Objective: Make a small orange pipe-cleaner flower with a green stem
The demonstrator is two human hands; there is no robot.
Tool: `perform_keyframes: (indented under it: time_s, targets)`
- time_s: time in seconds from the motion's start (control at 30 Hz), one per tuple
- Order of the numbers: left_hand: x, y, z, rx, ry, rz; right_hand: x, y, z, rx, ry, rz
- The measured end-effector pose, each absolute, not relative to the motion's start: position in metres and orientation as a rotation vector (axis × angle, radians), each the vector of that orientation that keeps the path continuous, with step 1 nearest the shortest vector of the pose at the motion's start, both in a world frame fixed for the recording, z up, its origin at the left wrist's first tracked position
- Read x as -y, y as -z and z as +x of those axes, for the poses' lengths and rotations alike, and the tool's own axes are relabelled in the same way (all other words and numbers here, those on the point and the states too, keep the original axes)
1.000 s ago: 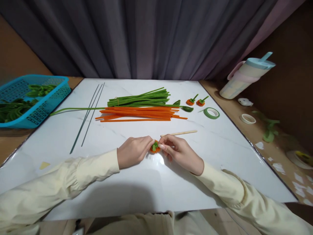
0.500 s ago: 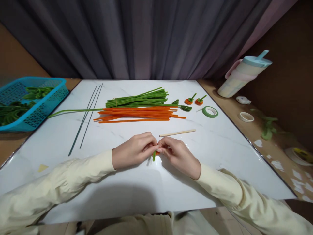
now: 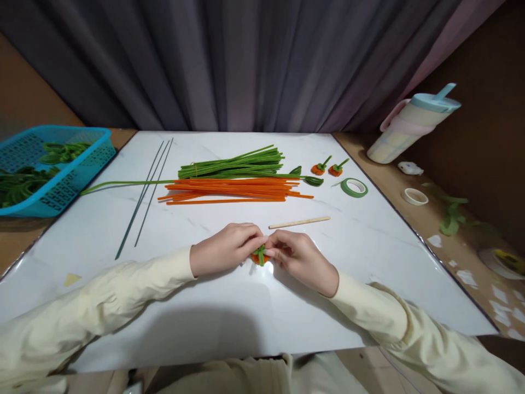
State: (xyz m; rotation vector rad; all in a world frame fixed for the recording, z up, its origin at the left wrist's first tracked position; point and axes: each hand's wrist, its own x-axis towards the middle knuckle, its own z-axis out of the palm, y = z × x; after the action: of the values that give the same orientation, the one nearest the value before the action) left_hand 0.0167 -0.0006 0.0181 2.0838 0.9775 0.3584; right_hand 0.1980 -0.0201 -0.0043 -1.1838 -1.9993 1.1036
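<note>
My left hand (image 3: pixel 223 249) and my right hand (image 3: pixel 301 257) meet at the middle of the white table (image 3: pixel 369 262). Both pinch a small orange pipe-cleaner flower with a green centre (image 3: pixel 260 255), held just above the table. Fingers of both hands are curled round it. Beyond the hands lies a thin wooden stick (image 3: pixel 299 222). Farther back lie a bundle of orange pipe cleaners (image 3: pixel 233 190) and a bundle of green pipe cleaners (image 3: pixel 233 164). Two finished orange flowers (image 3: pixel 327 168) sit at the back right.
A roll of green tape (image 3: pixel 354 187) lies right of the bundles. Thin dark wires (image 3: pixel 145 194) run along the left. A blue basket (image 3: pixel 53 164) with green pieces stands far left. A lidded cup (image 3: pixel 410 128) and a white tape roll (image 3: pixel 415 196) are on the right.
The small flower has been turned between my fingers: its green stem pointed down half a second ago, and now the orange part shows with the green on top. Hands stayed in place.
</note>
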Motion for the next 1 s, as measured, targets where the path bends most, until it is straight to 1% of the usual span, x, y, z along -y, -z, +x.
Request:
perform_keyframes:
  time_s: [0.07, 0.17, 0.47, 0.77, 1.0]
  targets:
    - [0.001, -0.014, 0.018, -0.963, -0.357, 2.228, 0.020, 0.004, 0.198, 1.976, -1.143, -1.185]
    - [0.002, -0.010, 0.018, -0.939, -0.290, 2.290, 0.021, 0.004, 0.197, 1.957, -1.185, -1.192]
    - [-0.005, -0.014, 0.013, -0.837, -0.285, 2.221, 0.019, 0.004, 0.198, 1.958, -1.237, -1.234]
    - [0.003, -0.011, 0.015, -0.918, -0.273, 2.179, 0.016, 0.002, 0.200, 1.822, -1.482, -1.297]
    - [0.005, 0.000, 0.013, -0.810, -0.410, 2.280, 0.018, -0.002, 0.198, 1.781, -1.549, -1.281]
